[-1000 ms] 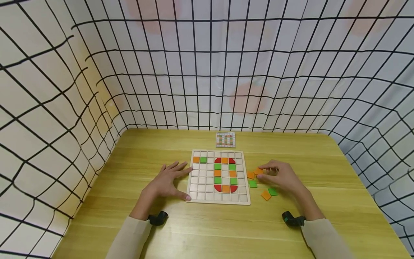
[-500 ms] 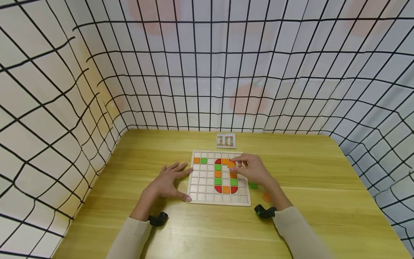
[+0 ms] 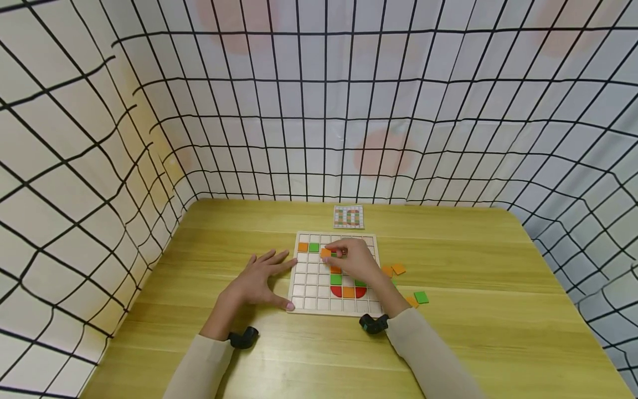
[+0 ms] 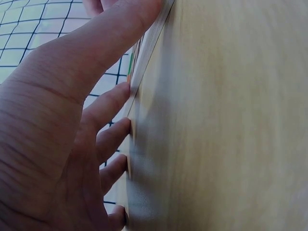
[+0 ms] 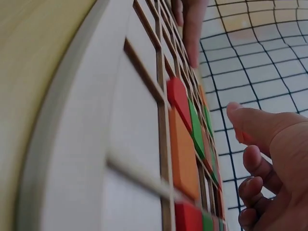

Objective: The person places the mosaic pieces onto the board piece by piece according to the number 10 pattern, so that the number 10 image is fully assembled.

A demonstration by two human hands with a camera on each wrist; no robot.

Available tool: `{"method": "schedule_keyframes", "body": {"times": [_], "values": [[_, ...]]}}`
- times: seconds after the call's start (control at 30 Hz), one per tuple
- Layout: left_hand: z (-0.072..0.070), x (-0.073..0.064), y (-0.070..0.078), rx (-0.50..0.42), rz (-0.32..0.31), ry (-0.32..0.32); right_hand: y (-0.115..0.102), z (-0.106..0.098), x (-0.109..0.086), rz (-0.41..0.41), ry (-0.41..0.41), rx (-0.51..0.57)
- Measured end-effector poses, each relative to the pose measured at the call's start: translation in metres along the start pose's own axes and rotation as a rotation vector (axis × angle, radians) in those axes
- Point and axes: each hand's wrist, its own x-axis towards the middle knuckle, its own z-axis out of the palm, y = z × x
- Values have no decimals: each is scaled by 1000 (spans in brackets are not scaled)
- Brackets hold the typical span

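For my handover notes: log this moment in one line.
left hand touches edge of board; right hand pinches orange tile above board; card beyond board

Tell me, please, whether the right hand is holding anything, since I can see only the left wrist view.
Observer: Yes, the right hand pinches a flat orange square tile above the square pale wooden grid board.

Operator: Thank you; could you say whether any tiles lie off the board?

Observer: They do: loose orange square tiles and at least one loose green square tile lie on the yellowish wood-grained table, to the right of the board.

Operator: And would you kindly check beyond the board's far edge?

Observer: A small rectangular card printed with a coloured grid pattern lies there, apart from the board.
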Motion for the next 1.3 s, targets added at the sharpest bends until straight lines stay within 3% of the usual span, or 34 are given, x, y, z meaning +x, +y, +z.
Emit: {"method": "schedule_keyframes", "body": {"times": [0.3,0.77,0.97,1.2,1.3], "values": [[0,-1,-1,6,-1,-3,-8,23,9,65,-55,-19],[-1,-2,0,10,1,-5,-11,33,12,37,-18,-163],[0,-1,-1,6,7,1,-8,32,12,36,-15,-143],[0,1,0,11,4,-5,-6,25,5,45,-13,-11],[-1,0,1,10,-2,-8,-7,17,-1,31,-2,-35]]}}
